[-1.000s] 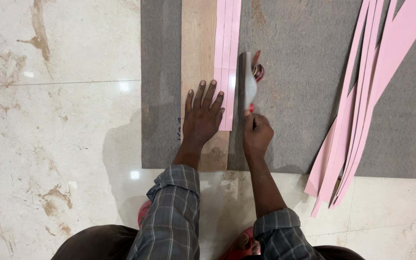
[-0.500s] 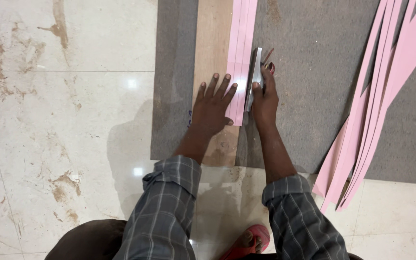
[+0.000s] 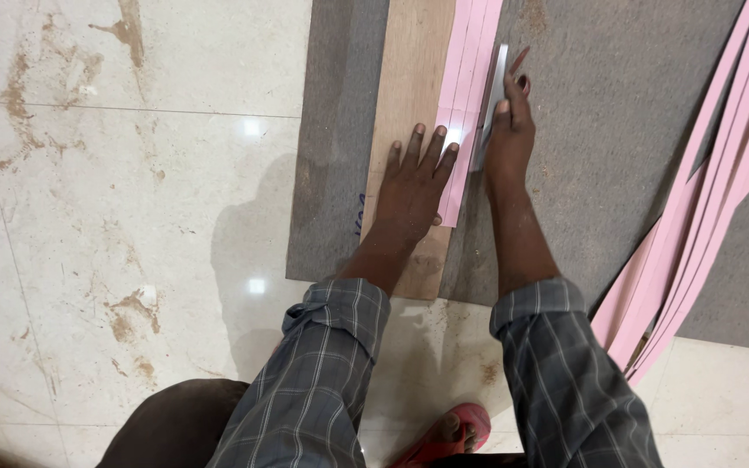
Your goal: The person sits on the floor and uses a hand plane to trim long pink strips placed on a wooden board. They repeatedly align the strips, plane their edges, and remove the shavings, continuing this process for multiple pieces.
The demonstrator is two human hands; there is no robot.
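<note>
While the left hand (image 3: pixel 416 186) presses flat, fingers apart, on the pink strip (image 3: pixel 470 95) running near to far, the right hand (image 3: pixel 507 130) grips a blade (image 3: pixel 493 95) along its right edge.

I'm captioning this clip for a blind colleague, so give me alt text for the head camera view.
Seen from above, a person's left hand presses flat on a pink strip lying on a wooden board, while the right hand holds a metal blade along the strip's edge. Loose pink strips lie to the right on grey matting.
</note>
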